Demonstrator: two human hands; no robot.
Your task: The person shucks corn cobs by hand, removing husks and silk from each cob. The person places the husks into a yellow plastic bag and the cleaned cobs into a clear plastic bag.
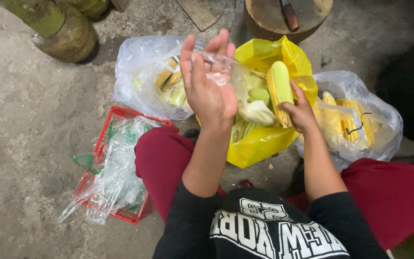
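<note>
plainly, the right hand (299, 111) is closed around the lower end of a peeled yellow corn cob (281, 92), standing it nearly upright over the open yellow bag (259, 141), which sits on the concrete floor (29, 120) between the person's knees. the left hand (207, 79) is raised with palm turned up and fingers (222, 44) spread apart, yet a thin clear plastic film (219, 72) is draped across the fingers and seems pinched lightly between thumb and forefinger; how firm that pinch is i cannot tell.

the likeliest trouble, as i judge it, lies in that loose film. it is limp and nearly see-through, so it could slip off the spread fingers or cling to itself, and it hangs just beside the cob, where it might catch on the kernels. the grip on the cob is low on its length, so the heavy upper part could tip sideways and drop into the husks and pale leaves inside the yellow bag.

beyond the cob, a clear bag of corn (355, 122) lies to the right with its mouth slack, and another clear bag (144, 79) of cobs lies to the left; either could spill if nudged by a knee. a red basket (116, 165) stuffed with more clear plastic rests near the left leg, close enough to be kicked.
</note>
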